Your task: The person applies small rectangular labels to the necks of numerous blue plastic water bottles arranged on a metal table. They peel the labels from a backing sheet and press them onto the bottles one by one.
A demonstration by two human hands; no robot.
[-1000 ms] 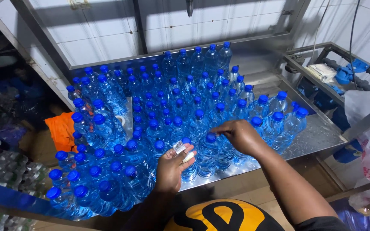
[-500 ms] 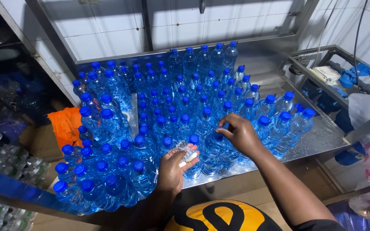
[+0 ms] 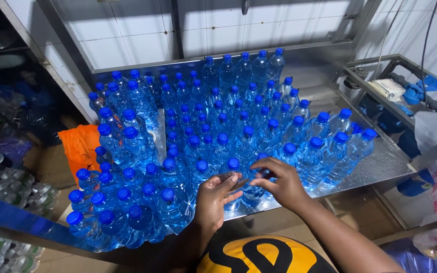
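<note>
Hands have drawn together since a second ago: the right hand [image 3: 278, 183], earlier reaching out among the blue-capped bottles [image 3: 228, 131], now meets the left hand [image 3: 215, 198] at the counter's [image 3: 380, 167] front edge. Both pinch around a front-row bottle [image 3: 233, 174], fingers curled; what sits between them cannot be made out.

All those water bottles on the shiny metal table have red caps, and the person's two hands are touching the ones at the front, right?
Not quite: the caps are blue, not red, as the head view shows. The rest holds: the water bottles stand crowded on the shiny metal table, and the left hand and right hand are at the bottles in the front.
</note>
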